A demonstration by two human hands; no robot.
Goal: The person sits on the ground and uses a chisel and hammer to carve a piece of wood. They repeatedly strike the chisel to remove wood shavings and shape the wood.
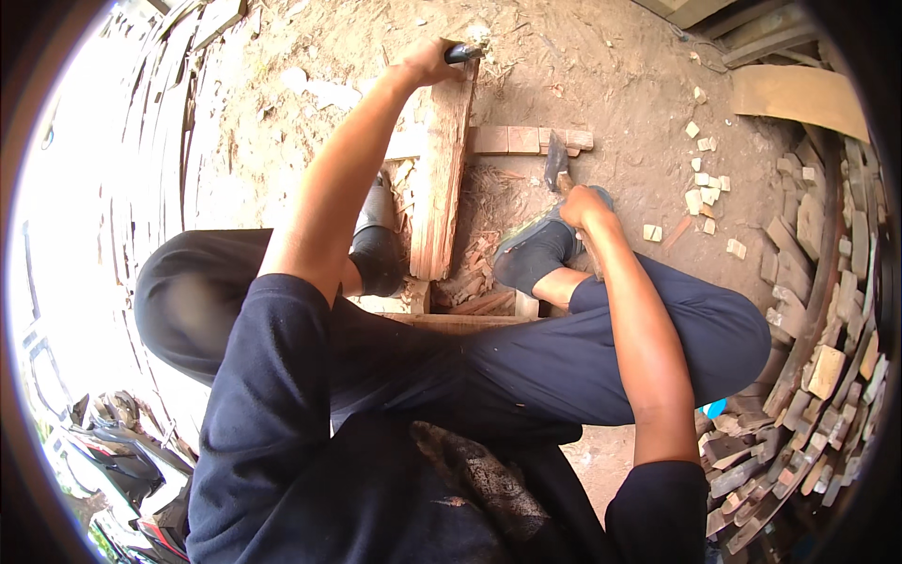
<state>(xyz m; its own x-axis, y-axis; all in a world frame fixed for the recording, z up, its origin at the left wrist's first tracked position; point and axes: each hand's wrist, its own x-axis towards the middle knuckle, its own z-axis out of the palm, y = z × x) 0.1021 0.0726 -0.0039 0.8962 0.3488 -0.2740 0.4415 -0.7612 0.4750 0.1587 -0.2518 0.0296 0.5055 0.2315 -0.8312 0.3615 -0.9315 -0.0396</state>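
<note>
So the left hand [427, 64] is closed around a dark tool handle [462, 53] at the far top end of a long wooden plank [442, 179], though the working end of that tool is hidden behind the hand and plank edge, so I can't tell what it is. The right hand [584, 207] is wrapped around the wooden handle of a hatchet [556, 164], whose head points away from the person while the lower handle is hidden by the forearm. The plank runs lengthwise away from the person between their two dark shoes, on a dirt floor [620, 85] littered with chips and small wood offcuts [705, 188], with stacked wood scraps [817, 376] piled on the right.
</note>
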